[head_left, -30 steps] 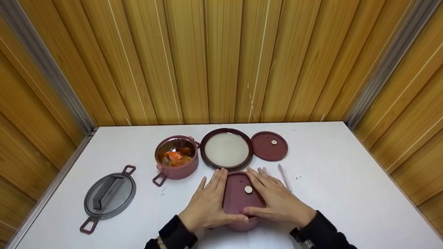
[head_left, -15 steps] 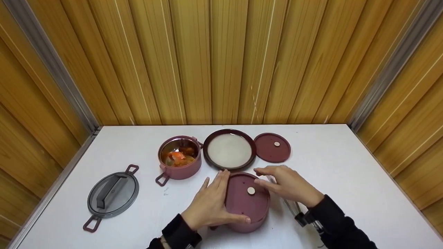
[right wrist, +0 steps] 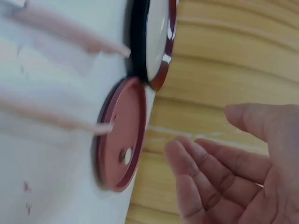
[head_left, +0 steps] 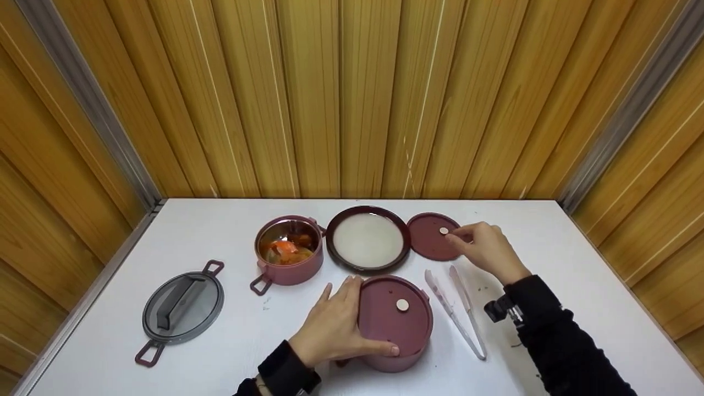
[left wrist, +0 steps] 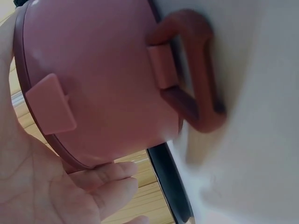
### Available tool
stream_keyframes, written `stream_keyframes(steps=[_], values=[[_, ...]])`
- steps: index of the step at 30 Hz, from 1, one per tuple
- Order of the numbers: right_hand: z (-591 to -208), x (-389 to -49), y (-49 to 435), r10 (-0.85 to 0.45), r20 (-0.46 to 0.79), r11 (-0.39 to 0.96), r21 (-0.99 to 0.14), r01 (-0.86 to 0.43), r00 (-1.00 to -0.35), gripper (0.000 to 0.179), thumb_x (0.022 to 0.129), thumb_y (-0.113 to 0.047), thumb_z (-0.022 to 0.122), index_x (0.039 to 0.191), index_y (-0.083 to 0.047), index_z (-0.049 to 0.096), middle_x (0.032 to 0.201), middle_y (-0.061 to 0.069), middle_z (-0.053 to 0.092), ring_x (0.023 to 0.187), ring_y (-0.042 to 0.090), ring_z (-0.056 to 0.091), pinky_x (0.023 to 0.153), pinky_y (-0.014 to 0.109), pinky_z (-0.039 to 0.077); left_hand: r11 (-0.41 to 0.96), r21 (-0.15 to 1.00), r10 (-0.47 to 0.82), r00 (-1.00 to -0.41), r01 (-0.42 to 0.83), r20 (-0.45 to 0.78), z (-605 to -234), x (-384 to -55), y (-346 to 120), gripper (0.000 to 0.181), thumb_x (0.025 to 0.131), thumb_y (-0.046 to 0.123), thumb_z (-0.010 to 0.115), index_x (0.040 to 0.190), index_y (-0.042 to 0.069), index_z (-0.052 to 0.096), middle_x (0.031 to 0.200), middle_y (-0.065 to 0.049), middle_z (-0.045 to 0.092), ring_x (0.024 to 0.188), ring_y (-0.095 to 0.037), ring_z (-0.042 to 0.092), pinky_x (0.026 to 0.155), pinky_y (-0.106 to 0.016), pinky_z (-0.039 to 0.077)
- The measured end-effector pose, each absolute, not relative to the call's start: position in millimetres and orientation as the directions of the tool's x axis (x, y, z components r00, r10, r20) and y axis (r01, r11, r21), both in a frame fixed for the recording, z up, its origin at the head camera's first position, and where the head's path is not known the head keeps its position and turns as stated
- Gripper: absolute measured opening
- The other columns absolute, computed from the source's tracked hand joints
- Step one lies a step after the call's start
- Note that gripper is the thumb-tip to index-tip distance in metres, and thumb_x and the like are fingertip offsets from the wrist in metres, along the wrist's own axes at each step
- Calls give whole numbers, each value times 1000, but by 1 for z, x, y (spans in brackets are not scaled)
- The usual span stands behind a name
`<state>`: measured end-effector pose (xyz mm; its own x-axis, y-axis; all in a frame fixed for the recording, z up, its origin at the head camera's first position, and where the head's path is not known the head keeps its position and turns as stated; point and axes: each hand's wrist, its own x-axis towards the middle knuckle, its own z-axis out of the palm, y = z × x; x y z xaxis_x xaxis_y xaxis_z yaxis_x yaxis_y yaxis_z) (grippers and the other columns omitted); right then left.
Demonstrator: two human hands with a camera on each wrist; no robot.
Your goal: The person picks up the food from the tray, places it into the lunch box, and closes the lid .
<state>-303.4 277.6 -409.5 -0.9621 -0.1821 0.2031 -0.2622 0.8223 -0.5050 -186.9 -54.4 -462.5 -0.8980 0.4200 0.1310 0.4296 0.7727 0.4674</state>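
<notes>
My left hand (head_left: 333, 330) rests against the left side of a covered mauve pot (head_left: 391, 362), its fingers straight and its thumb lying across the dark-red lid (head_left: 379, 313). In the left wrist view the pot wall (left wrist: 105, 88) and its loop handle (left wrist: 205, 74) show beside the palm. Over the right edge of another round dark-red lid (head_left: 429, 242) at the back hovers my right hand (head_left: 489, 250). Its thumb and bent fingers stand apart, with nothing between them and a gap to the lid (right wrist: 126, 130) in the right wrist view. Tongs (head_left: 466, 302) lie spread near the covered pot.
An uncovered pot (head_left: 294, 273) with orange food pieces stands at the back left, touching or nearly touching a brown-rimmed plate (head_left: 368, 242). A grey lid (head_left: 190, 324) with a bar handle and two side loops lies at the left. Wood-patterned panels (head_left: 352, 110) rise behind the table.
My right hand has left the covered pot and moved right and away, over the tongs to the far lid. The left hand keeps its place on the pot.
</notes>
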Motion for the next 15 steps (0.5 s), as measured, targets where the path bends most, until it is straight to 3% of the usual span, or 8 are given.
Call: stream_keyframes(steps=[5,10,13,15], values=[[-417,-323,294,-99,117,869,-474,-143,-988,48,106,-33,73,124,11,78,114,31,80,106,47,77,86,53,62,779,465,415,-902,421,121,-461,-185,-55,139,72,86,85,165,-6,38,168,-30,49,155,-44,53,130,-69,35],[-452,-359,323,-42,82,890,-451,-74,-996,61,101,-43,77,119,15,75,117,39,76,111,58,72,92,64,59,780,472,409,-906,410,112,-460,-185,-55,139,71,86,86,164,-7,39,167,-30,50,154,-45,53,131,-69,35],[-495,-397,350,-2,63,897,-442,-30,-998,63,96,-51,81,109,10,78,108,35,78,100,53,74,86,59,60,781,478,404,-909,401,101,-461,-185,-54,139,71,85,86,164,-6,39,167,-30,50,154,-45,53,132,-68,34],[-521,-420,367,8,51,900,-435,-15,-999,60,95,-55,82,100,4,80,95,24,80,88,41,75,77,51,59,780,486,402,-911,395,96,-462,-186,-54,139,71,84,87,165,-6,38,168,-29,49,155,-45,53,132,-67,33]])
